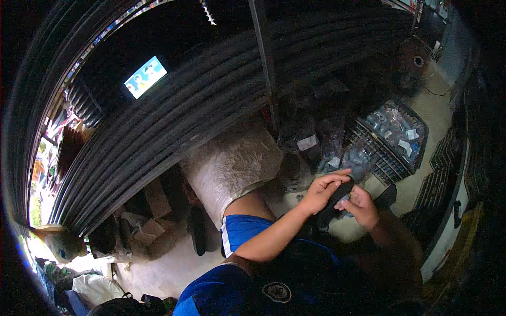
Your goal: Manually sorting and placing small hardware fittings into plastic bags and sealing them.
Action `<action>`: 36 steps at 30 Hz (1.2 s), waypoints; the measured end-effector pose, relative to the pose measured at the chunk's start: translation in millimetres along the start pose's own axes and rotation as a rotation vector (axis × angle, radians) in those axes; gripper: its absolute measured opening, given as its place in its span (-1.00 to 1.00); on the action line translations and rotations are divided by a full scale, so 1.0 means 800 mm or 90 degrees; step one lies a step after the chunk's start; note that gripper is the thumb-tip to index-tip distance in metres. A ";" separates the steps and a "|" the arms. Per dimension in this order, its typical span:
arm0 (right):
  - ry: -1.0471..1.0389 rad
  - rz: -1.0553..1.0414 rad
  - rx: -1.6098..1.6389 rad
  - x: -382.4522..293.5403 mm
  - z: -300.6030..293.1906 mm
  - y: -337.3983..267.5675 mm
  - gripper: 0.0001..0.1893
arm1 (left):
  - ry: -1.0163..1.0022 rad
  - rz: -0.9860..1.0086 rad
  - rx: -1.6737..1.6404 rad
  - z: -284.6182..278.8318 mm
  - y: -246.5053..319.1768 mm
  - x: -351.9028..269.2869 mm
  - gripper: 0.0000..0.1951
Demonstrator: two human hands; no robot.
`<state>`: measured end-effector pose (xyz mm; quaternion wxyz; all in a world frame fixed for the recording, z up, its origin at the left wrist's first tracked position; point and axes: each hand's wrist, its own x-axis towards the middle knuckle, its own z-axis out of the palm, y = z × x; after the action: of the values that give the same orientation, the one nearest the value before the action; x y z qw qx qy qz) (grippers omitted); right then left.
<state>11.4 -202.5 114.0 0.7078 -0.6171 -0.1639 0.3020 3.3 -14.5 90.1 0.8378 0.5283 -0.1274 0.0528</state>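
Observation:
A dark, flat item [339, 194], perhaps a shoe sole or strap, is held between both hands above my lap. My left hand [321, 192] grips its upper left side, with the index finger stretched over its top end. On the right side, my right hand [357, 207] pinches a small pale, shiny piece [344, 198] against it between thumb and bent fingers. The lower end of the dark item is lost in shadow. Just beyond the hands lie clear plastic bags [357, 158] with greyish contents.
A black plastic crate [421, 136] of bagged items stands ahead at right, a fan [418, 60] behind it. A large plastic-wrapped bundle [233, 162] lies by my leg. Long dark corrugated sheets [189, 122] run across the left. Cardboard pieces [156, 201] and a lit screen [145, 77] are also there.

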 end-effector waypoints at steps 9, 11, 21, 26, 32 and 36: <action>0.062 -0.017 -0.002 -0.003 -0.011 0.007 -0.65 | -0.125 0.107 0.188 -0.015 -0.004 -0.003 -0.85; 0.066 0.007 -0.048 -0.006 -0.014 0.009 -0.65 | -0.228 0.116 0.259 -0.024 0.006 0.000 -0.80; 0.041 0.132 0.185 -0.002 -0.009 -0.019 -0.70 | -0.278 -0.036 0.135 -0.019 0.007 -0.002 -0.78; 0.113 -0.112 -0.189 0.002 -0.009 -0.021 -0.73 | -0.175 -0.128 0.062 -0.019 -0.002 -0.001 -0.78; 0.065 0.089 -0.038 -0.007 -0.026 -0.014 -0.77 | -0.214 -0.067 0.132 -0.012 0.010 -0.005 -0.78; 0.078 0.102 0.057 -0.003 -0.035 -0.012 -0.61 | -0.392 -0.042 0.069 -0.025 0.028 -0.002 -0.69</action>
<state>28.8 -226.2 118.7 0.7171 -0.6132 -0.0568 0.3265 0.0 13.5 101.1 0.7317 0.5670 -0.3552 -0.1299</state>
